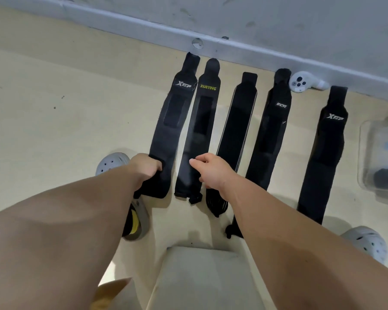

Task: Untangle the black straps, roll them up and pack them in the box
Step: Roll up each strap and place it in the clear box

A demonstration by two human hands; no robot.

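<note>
Left hand (147, 165) is curled round the near end of the leftmost strap (173, 121), knuckles low over the floor (54, 130). From my seat it reads as a grip on the fabric, not a flat press. That strap runs straight away from the hand toward the wall (255, 19).

Right hand (211, 171) hangs just to the right of it, over the near end of the XUEYING strap (202, 121). Its fingers are loosely bent with the forefinger out, and it holds nothing. Whether it touches the strap, I cannot tell.

Further right of that hand lie the plain strap (235, 130), the fourth strap (271, 135) and the last strap (323, 153), all flat, side by side and apart. Well to the right of both hands stands the clear box (367, 135), with one rolled strap (386, 179) inside. A white controller (300, 82) sits by the wall, far beyond the fingers.

I judge the untangling done and the rolling begun, with five straps left to roll. Next I would have the left hand fold its end over tightly. The right hand should cross to the same strap and keep the roll square as it travels.
</note>
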